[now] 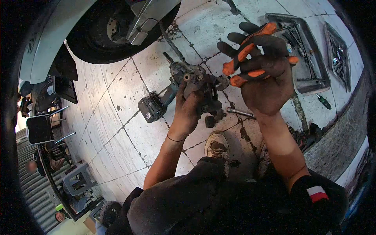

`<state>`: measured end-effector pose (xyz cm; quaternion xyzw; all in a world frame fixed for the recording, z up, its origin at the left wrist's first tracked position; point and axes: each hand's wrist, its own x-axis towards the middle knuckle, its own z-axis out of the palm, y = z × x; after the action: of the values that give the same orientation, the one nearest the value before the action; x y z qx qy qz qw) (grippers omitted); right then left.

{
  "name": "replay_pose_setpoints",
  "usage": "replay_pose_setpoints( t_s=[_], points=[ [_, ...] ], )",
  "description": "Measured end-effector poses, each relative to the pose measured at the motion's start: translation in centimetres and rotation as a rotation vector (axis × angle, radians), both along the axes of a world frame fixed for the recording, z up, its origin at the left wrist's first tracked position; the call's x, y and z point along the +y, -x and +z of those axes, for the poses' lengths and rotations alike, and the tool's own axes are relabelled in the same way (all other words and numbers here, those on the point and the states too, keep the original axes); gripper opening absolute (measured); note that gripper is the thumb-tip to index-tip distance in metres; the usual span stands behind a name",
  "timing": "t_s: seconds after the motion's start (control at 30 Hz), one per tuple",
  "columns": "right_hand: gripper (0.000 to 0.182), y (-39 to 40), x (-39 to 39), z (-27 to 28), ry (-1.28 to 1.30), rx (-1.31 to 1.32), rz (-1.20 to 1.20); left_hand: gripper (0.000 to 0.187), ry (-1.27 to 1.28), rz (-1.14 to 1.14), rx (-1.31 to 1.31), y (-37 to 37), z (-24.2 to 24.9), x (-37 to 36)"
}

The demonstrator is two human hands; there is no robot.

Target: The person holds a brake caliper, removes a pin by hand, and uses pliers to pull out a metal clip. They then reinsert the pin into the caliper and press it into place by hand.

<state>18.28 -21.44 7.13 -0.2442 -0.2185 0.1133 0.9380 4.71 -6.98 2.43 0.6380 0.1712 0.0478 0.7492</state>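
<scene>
My left hand (188,106) grips a dark, greasy brake caliper (201,88), its thumb and fingers around the metal body. A hose (172,43) runs from the caliper's area up toward the car. In my right hand (270,80) are pliers with orange-and-black handles (246,51). The handles are spread apart among my blackened fingers, and the jaw end lies close to the caliper's right side. Below the caliper on the floor, a cordless power tool shows its black battery (152,108).
On the tiled floor are a metal socket tool (240,112), a small dark block (210,121) and a green screwdriver (324,102). Two metal trays, one large (323,74) and one small (347,74), hold tools. A car wheel (90,43) is upper left. Left stand a chair (39,129) and people.
</scene>
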Motion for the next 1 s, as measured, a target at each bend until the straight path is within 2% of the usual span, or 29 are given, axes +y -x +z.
replay_pose_setpoints(
  t_s=[0.1, 0.17, 0.27, 0.4, 0.47, 0.5, 0.57, 0.6, 0.67, 0.7, 0.73, 0.77, 0.8, 0.87, 0.9, 0.93, 1.0],
  points=[
    [0.033, 0.8, 0.4, 0.2, 0.026, 0.127, 0.007, 0.060, 0.127, 0.073, 0.017, -0.4, 1.0, -0.6],
    [0.032, 1.0, 1.1, 0.3, 0.020, 0.073, -0.119, 0.059, 0.159, 0.070, 0.038, -0.5, 1.7, -0.8],
    [0.030, 1.2, 1.2, 0.2, 0.036, 0.080, -0.156, 0.059, 0.193, 0.072, 0.061, -0.6, 1.9, -0.9],
    [0.038, 0.9, 0.6, -0.4, 0.060, -0.082, -0.059, 0.059, 0.166, 0.133, 0.040, -0.3, 1.7, -1.3],
    [0.033, 1.4, 0.9, 0.3, 0.222, -0.040, -0.201, 0.060, 0.174, 0.127, 0.026, -0.3, 1.3, -1.1],
    [0.033, 1.3, 0.8, -0.1, 0.222, -0.041, -0.200, 0.060, 0.182, 0.121, 0.014, -0.3, 1.2, -1.0],
    [0.030, 1.1, 0.6, -1.2, 0.470, -0.155, -0.328, 0.060, 0.185, 0.117, 0.025, -0.4, 1.7, -1.2],
    [0.030, 1.2, 0.6, -1.3, 0.469, -0.156, -0.326, 0.061, 0.188, 0.114, 0.037, -0.4, 1.9, -1.3],
    [0.024, 1.4, 0.7, -0.8, 0.694, -0.183, -0.495, 0.061, 0.200, 0.077, 0.045, -0.4, 2.0, -1.1],
    [0.024, 1.5, 0.7, -0.4, 0.691, -0.185, -0.494, 0.062, 0.213, 0.040, 0.053, -0.4, 2.0, -0.9],
    [0.021, 1.8, 0.6, 0.1, 0.392, 0.010, -0.292, 0.062, 0.209, 0.043, 0.049, -0.3, 1.7, -0.6],
    [0.018, 2.1, 0.6, 0.5, 0.090, 0.200, -0.084, 0.055, 0.355, 0.037, 0.025, -0.2, 1.3, -0.2],
    [0.018, 2.3, 0.6, 0.8, 0.085, 0.197, -0.081, 0.051, 0.499, 0.029, 0.000, 0.0, 0.8, 0.1],
    [0.016, 2.6, 0.6, 1.4, 0.030, 0.228, 0.035, 0.047, 0.511, 0.087, -0.004, 0.3, 0.1, 0.1],
    [0.014, 2.9, 0.8, 1.8, 0.180, 0.164, -0.089, 0.043, 0.527, 0.146, -0.003, 0.5, 0.0, 0.0],
    [0.014, 2.6, 1.0, 1.7, 0.161, 0.155, -0.081, 0.043, 0.508, 0.152, -0.015, 0.4, 0.1, 0.0],
    [0.012, 1.1, 1.7, 1.0, 0.159, -0.066, -0.349, 0.038, 0.423, 0.061, 0.078, 0.1, 1.0, 0.7]
  ],
)
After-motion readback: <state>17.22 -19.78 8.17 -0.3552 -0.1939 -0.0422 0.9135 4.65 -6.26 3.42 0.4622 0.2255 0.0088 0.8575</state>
